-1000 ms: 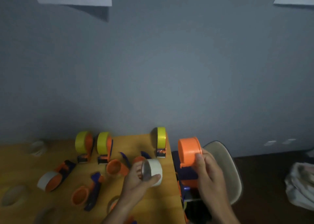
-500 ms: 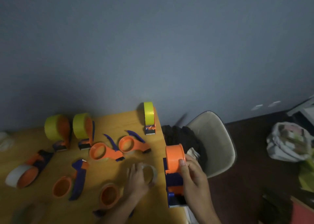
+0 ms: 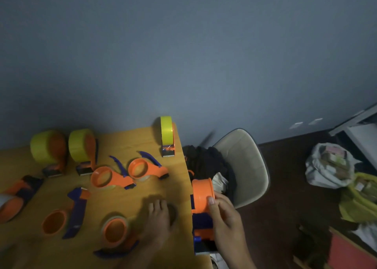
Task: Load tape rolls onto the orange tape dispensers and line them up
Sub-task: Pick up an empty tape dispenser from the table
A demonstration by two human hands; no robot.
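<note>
**Our left hand has come down onto the table**

Since a moment ago we have lowered the left hand [image 3: 158, 217] onto the wooden table [image 3: 126, 140]; it rests blurred, so its grip is unclear. Our right hand [image 3: 226, 217] grips the empty orange dispenser [image 3: 203, 195] just off the table edge. Three yellow-loaded dispensers [image 3: 166, 134] stand behind; a chair [image 3: 244, 162] sits beside.

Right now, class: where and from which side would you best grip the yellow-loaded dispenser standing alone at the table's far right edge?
Take the yellow-loaded dispenser from above, thumb and fingers on the roll's two flat sides. It stands upright and edge-on, with its blade end down on the table, so the top is free. Coming from the left probably avoids pushing it off the edge.
</note>
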